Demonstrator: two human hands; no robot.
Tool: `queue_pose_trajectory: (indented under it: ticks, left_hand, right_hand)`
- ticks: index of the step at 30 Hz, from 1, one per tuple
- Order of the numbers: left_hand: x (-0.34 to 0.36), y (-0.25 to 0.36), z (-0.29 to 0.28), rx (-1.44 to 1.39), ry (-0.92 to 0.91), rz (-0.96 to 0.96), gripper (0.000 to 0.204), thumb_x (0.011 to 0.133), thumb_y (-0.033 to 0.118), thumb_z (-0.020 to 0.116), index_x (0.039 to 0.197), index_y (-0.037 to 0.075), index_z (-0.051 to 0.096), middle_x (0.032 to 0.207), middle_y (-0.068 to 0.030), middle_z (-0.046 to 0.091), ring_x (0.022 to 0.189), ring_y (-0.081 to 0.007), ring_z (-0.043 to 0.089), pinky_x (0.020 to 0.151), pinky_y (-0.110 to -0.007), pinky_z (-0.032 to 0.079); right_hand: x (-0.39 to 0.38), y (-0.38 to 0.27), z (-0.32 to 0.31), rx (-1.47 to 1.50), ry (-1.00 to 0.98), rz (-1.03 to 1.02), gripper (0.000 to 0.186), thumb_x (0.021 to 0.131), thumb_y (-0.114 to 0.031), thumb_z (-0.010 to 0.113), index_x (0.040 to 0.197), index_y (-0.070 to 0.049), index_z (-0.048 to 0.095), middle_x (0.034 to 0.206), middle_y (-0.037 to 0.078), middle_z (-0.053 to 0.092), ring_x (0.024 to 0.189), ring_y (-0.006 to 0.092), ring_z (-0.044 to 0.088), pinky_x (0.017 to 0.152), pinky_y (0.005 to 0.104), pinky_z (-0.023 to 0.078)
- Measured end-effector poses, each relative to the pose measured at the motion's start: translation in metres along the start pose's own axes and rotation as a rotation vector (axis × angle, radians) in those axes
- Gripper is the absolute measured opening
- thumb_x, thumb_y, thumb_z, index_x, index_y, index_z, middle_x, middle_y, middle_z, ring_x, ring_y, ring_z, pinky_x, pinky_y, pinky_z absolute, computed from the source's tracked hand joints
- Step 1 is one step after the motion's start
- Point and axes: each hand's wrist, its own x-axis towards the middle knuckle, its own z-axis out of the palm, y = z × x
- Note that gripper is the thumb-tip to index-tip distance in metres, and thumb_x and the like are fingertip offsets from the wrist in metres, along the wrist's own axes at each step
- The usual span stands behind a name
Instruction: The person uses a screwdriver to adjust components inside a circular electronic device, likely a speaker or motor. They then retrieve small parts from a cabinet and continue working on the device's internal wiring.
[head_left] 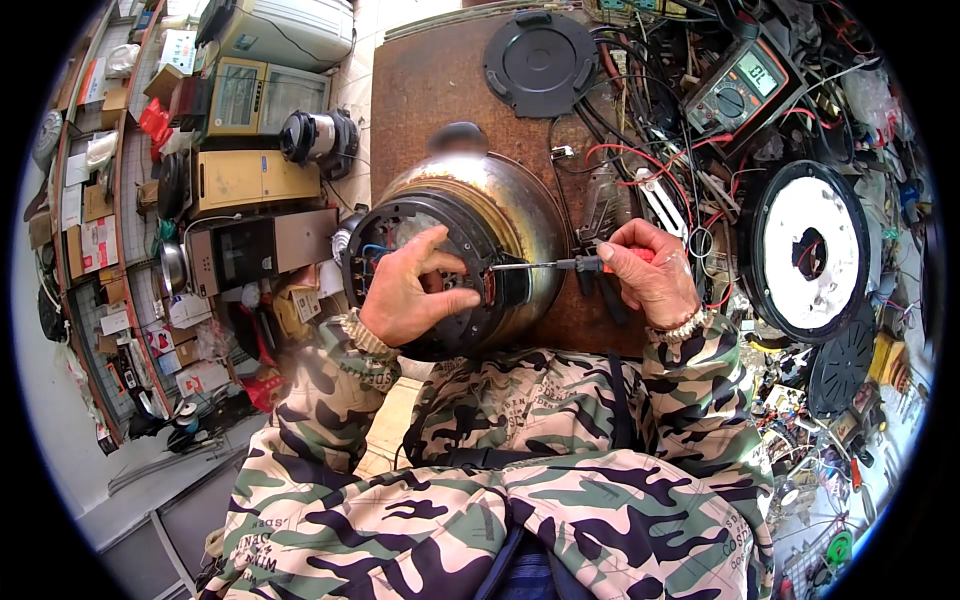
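A rounded stainless steel electric kettle [520,205] lies on its side on the brown wooden table, its shiny body stained brownish. Its round black base [462,232] faces left toward me, with blue wires and small parts showing inside. My left hand [412,290] rests over this base, thumb and forefinger spread apart with a gap between them. The other left fingers curl partly out of sight. In my right hand [655,275] is a screwdriver [535,266] with a red and black handle. Its thin metal shaft points left, and the tip meets the base's rim near my left thumb.
A round black cover [540,62] lies at the table's far edge. On the right are a multimeter [745,88], tangled cables, tools and a black ring-shaped part with a white disc [808,252]. Shelves with boxes [100,200] and appliances [245,180] stand along the left.
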Motion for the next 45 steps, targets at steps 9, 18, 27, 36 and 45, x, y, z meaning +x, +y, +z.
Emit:
queue_pose_trajectory:
  ticks: [9,18,27,36,45]
  left_hand:
    - [-0.002,0.0,0.004,-0.014,0.013,-0.041,0.088,0.074,0.015,0.091,0.142,-0.015,0.043,0.099,-0.0153,0.075,0.069,-0.0087,0.061,0.064,-0.024,0.052]
    - [-0.005,-0.014,0.014,-0.076,0.117,0.033,0.086,0.07,0.015,0.092,0.138,-0.012,0.048,0.095,-0.011,0.077,0.061,-0.0073,0.06,0.058,-0.023,0.05]
    - [-0.008,-0.021,0.022,-0.146,0.17,0.04,0.085,0.071,0.014,0.092,0.141,-0.008,0.047,0.093,-0.0088,0.077,0.061,-0.0032,0.056,0.055,-0.02,0.045]
    - [-0.009,-0.025,0.027,-0.145,0.221,0.079,0.084,0.071,0.014,0.092,0.14,-0.005,0.048,0.093,-0.0071,0.076,0.061,-0.0033,0.055,0.056,-0.02,0.043]
    - [-0.008,-0.038,0.028,-0.157,0.192,0.112,0.085,0.075,0.015,0.092,0.143,-0.002,0.044,0.097,-0.0059,0.073,0.064,-0.0011,0.052,0.055,-0.016,0.039]
  right_hand:
    - [0.001,0.002,-0.001,-0.005,0.0,0.002,0.025,0.093,-0.026,0.075,0.095,-0.004,0.062,0.066,-0.007,0.053,0.05,0.0015,0.039,0.044,0.0213,0.027]
    - [0.0,0.004,0.001,0.024,0.005,-0.011,0.025,0.093,-0.026,0.075,0.093,-0.004,0.063,0.067,-0.006,0.055,0.05,0.0016,0.039,0.045,0.0215,0.027]
    - [0.001,0.007,-0.001,0.016,0.015,-0.022,0.025,0.093,-0.026,0.076,0.092,-0.004,0.063,0.066,-0.006,0.054,0.05,0.0022,0.039,0.045,0.0226,0.027]
    - [0.001,0.005,-0.003,0.022,-0.02,-0.035,0.028,0.091,-0.028,0.078,0.094,-0.005,0.062,0.07,-0.005,0.056,0.052,0.0023,0.041,0.045,0.0218,0.029]
    - [-0.004,0.01,-0.007,0.078,-0.081,-0.072,0.028,0.09,-0.021,0.079,0.097,-0.003,0.059,0.069,-0.002,0.056,0.052,0.0061,0.048,0.047,0.0228,0.037]
